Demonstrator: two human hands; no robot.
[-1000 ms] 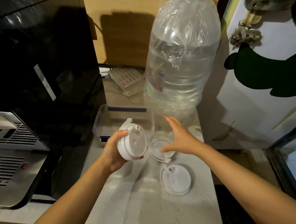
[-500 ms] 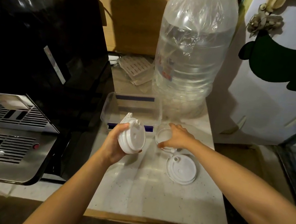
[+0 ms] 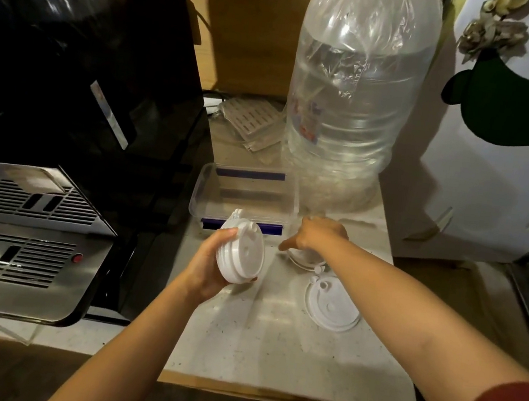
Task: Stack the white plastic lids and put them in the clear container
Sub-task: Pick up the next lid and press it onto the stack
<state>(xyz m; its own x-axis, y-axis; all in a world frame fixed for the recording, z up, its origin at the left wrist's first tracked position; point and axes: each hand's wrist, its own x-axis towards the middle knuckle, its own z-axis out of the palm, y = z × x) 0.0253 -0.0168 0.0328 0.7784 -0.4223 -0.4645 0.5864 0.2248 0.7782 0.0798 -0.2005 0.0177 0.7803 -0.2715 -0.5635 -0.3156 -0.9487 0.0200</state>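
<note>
My left hand (image 3: pixel 210 270) holds a stack of white plastic lids (image 3: pixel 242 254), tilted on edge, just in front of the clear container (image 3: pixel 203 192). The container has blue clips, sits open on the stone counter and looks empty. My right hand (image 3: pixel 315 237) rests on a single white lid (image 3: pixel 302 259) lying to the right of the stack, with the fingers curled over its far edge. Another white lid (image 3: pixel 331 305) lies flat on the counter, nearer to me and under my right forearm.
A large clear water bottle (image 3: pixel 353 104) stands behind the container. A perforated plastic piece (image 3: pixel 250 121) lies behind it to the left. A black machine with a steel drip tray (image 3: pixel 23 236) fills the left side. A white fridge door (image 3: pixel 503 164) stands on the right.
My right hand has come down from hovering over the single lid and closed its fingers on it. My left hand kept the stack about where it was.
</note>
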